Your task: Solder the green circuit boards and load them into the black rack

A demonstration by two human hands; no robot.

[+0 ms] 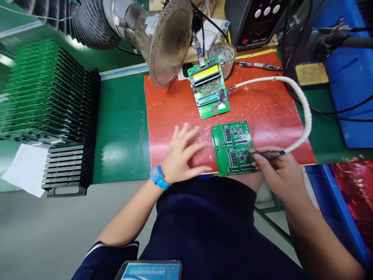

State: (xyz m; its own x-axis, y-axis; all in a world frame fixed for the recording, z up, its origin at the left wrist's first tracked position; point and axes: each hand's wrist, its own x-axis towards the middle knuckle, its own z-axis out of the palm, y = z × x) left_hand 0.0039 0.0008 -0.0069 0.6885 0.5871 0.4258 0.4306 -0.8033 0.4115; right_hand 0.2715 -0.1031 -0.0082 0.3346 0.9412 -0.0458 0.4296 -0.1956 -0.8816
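Observation:
A green circuit board panel [237,144] with two dark digit displays lies near the front edge of the red mat. My right hand [281,171] grips a dark probe [268,154], its tip over the panel's right side by the lower board. From the probe a white wrapped cable [306,105] loops round to a programmer board [209,87] with a lit yellow screen and a blue chip socket. My left hand [185,155] is to the left of the panel, fingers spread, holding nothing. A second board edge shows at the panel's left, apparently beneath it.
A black rack [90,128] of upright green boards stands at the left, beside a white paper [26,169]. An extraction hood [171,42] overhangs the red mat [171,105]. Behind are a soldering station [253,23] and a pen [259,66]; blue bins [349,85] stand right.

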